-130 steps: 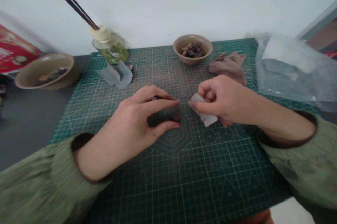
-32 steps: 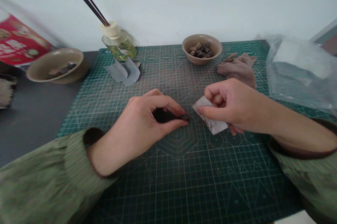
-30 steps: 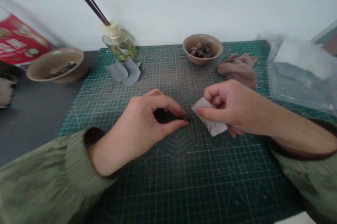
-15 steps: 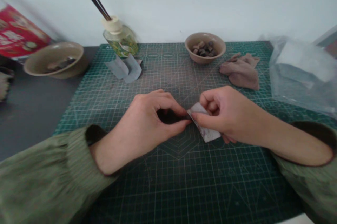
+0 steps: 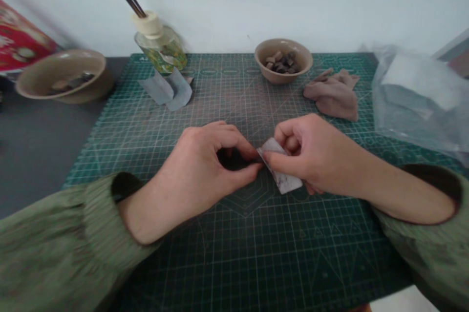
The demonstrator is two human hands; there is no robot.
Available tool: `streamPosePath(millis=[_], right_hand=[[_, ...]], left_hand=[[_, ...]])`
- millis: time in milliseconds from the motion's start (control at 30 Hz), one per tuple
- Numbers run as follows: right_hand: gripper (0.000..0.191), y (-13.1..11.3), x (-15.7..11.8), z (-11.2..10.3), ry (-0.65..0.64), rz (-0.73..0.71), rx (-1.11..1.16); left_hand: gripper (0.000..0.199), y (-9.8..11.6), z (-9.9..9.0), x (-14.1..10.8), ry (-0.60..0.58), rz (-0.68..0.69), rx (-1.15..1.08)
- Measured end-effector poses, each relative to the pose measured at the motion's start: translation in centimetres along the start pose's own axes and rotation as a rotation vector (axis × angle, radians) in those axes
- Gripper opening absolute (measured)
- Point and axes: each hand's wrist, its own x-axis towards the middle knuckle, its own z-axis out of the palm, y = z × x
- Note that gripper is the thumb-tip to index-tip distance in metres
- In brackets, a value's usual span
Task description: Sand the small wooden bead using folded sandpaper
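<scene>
Over the middle of the green cutting mat (image 5: 234, 258), my two hands meet. My left hand (image 5: 205, 170) is closed in a pinch, thumb against fingertips, on a small dark piece (image 5: 259, 159) that is mostly hidden. My right hand (image 5: 308, 151) grips a folded, whitish-grey piece of sandpaper (image 5: 287, 182) with brownish smudges, thumb lying on top. The edge of the sandpaper touches the dark piece at my left fingertips.
A bowl (image 5: 282, 77) of small brown blocks stands at the back, beside a crumpled brownish cloth (image 5: 335, 97). Curled grey sheets (image 5: 179, 92) lie before a reed diffuser (image 5: 161, 48). Another bowl (image 5: 98, 77) is left; a clear plastic bag (image 5: 414, 116) lies right.
The whole view has shifted slightly, so things sit a little higher and further left. Both hands keep their holds, with the sandpaper still against the small dark piece.
</scene>
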Motion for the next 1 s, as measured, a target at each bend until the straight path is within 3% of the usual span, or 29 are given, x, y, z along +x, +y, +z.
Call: streamPosePath(millis=[167, 300, 667, 1000], right_hand=[[0.032, 0.07, 0.07, 0.02, 0.059, -0.039, -0.045], [0.032, 0.25, -0.03, -0.17, 0.004, -0.043, -0.042], [0.032, 0.13, 0.08, -0.23, 0.055, -0.032, -0.067], [0.029, 0.21, 0.07, -0.36, 0.016, -0.038, -0.043]], left_hand=[[0.007, 0.01, -0.1, -0.02, -0.003, -0.001, -0.003], [0.005, 0.03, -0.09, 0.03, -0.013, -0.015, 0.004], [0.003, 0.23, -0.23, 0.11, -0.011, -0.036, 0.013], [0.004, 0.38, -0.24, -0.05, -0.008, -0.048, 0.005]])
